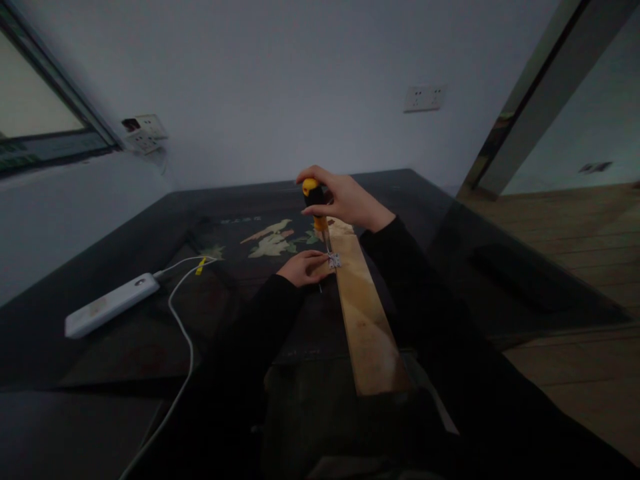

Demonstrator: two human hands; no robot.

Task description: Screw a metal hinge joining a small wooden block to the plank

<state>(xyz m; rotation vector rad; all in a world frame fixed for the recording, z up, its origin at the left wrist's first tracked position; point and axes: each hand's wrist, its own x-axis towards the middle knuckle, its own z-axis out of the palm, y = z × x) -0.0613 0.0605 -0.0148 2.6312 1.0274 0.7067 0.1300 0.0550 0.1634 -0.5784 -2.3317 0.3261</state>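
Observation:
A screwdriver (314, 193) with a yellow and black handle is gripped in my right hand (347, 199), its shaft slanting down and slightly right. The tip meets a small metal hinge (335, 261) lying on a long wooden board (367, 317). My left hand (304, 268) is closed in a pinch beside the tip, fingertips at the hinge's left edge. Whatever is between those fingertips is too small to make out. Just below the left hand, a thin, short item pokes out; its kind is unclear.
Beneath the board is a dark table (395, 183) with a painted bird and flowers (273, 240). On the left lies a white power strip (113, 305), with a white cable (187, 333) running toward me. The wall (280, 87) with sockets rises behind the table.

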